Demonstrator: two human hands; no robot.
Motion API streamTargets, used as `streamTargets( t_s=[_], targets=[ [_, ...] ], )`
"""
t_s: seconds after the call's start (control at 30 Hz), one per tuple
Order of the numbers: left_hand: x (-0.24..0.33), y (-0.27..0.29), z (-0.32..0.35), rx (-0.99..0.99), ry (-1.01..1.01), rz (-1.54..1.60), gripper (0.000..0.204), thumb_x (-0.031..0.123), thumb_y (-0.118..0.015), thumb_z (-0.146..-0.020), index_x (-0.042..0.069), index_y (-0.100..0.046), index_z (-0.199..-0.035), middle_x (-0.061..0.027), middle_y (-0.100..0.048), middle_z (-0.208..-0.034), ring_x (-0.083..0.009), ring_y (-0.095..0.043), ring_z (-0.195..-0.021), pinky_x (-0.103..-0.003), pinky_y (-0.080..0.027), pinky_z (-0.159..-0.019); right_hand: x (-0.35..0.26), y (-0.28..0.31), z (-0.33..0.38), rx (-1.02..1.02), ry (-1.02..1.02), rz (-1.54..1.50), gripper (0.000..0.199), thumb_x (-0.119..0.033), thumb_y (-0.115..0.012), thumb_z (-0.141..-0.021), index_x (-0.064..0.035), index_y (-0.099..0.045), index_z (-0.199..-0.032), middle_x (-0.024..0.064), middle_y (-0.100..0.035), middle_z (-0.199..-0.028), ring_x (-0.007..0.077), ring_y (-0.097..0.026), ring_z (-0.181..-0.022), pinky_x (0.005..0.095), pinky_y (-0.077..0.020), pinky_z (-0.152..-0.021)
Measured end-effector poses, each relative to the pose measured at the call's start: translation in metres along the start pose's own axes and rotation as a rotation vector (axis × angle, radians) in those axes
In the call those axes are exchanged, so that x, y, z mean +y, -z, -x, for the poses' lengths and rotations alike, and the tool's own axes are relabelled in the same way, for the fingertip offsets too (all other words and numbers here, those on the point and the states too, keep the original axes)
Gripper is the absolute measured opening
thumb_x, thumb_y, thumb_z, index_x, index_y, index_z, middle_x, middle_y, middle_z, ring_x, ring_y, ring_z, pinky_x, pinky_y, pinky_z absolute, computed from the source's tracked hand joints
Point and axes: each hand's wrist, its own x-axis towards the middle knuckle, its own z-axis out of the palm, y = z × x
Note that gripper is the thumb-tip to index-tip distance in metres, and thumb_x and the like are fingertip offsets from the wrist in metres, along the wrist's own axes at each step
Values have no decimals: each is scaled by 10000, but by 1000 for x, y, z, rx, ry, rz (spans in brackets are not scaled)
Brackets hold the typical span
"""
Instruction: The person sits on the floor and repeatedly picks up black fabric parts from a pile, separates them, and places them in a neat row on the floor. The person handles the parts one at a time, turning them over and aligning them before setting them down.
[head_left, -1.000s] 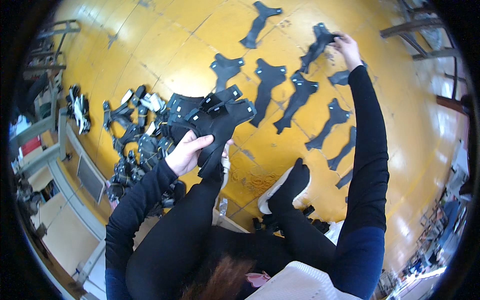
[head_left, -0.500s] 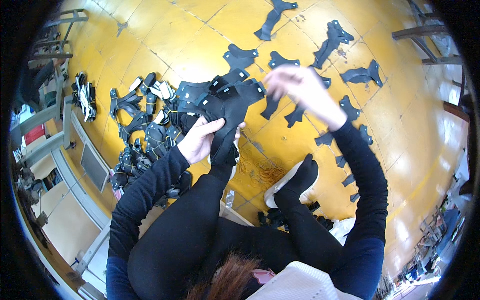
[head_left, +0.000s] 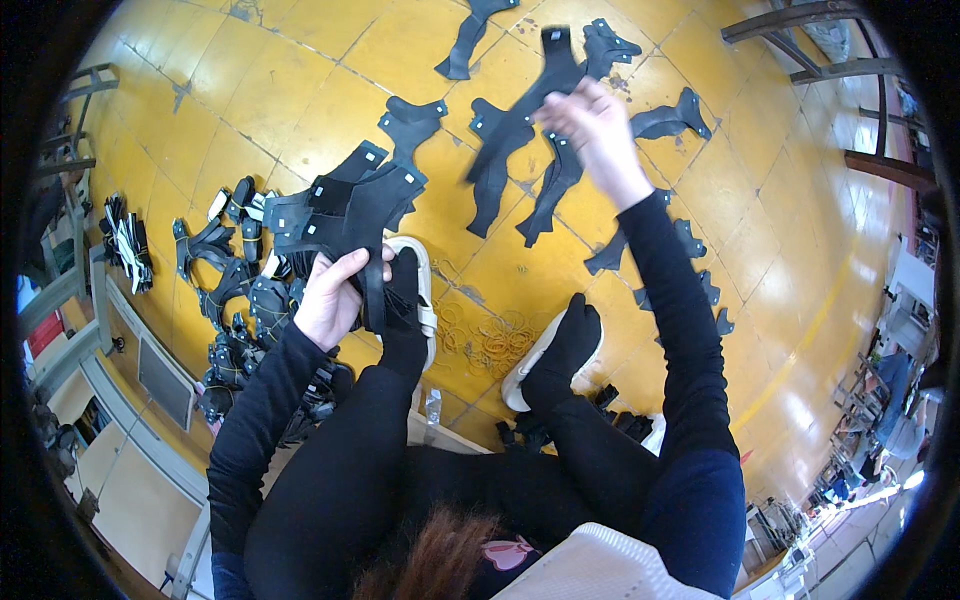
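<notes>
A glossy yellow tiled floor (head_left: 250,90) fills the scene, its dark seams bending toward the rim, with worn grey patches near the top. The person sits above it, both feet in black socks resting on white slippers (head_left: 520,370). The left hand (head_left: 335,295) has its fingers curled tight around a fanned stack of black cut pieces (head_left: 345,205), several carrying small white tags, held just above the left knee. The right hand (head_left: 595,125) is raised farther out, fingers pinched closed on one long black cut piece (head_left: 545,85) that hangs over the floor. More flat black pieces (head_left: 500,150) lie spread singly across the tiles beyond and beside the right arm. A loose heap of black parts (head_left: 235,300) sits on the floor to the left, next to a low grey shelf unit (head_left: 130,340). A scatter of rubber bands (head_left: 490,335) lies between the feet. Dark metal frame legs (head_left: 850,90) stand at the upper right, and a bright, cluttered room edge shows at the lower right.
</notes>
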Motion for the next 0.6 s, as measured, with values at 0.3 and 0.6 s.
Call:
streamTargets(
  t_s=[0.3, 0.6],
  targets=[
    [-7, 8, 4, -49, 42, 30, 288, 114, -623, -826, 9, -540, -1081, -98, -603, -958, -206, -585, -749, -340, -480, -717, 43, 143, -93, 358, -104, 184, 421, -80, -628, -864, 26, -429, -1221, 61, -605, -894, 125, -604, -754, 246, -495, -683],
    [-5, 5, 9, -21, 52, 18, 296, 110, -626, -840, 12, -548, -1108, -92, -618, -997, -210, -614, -850, -330, -497, -768, 73, 150, -132, 479, -218, 96, 505, -81, -638, -859, 29, -395, -1288, 58, -608, -888, 128, -608, -713, 228, -486, -589]
  ],
)
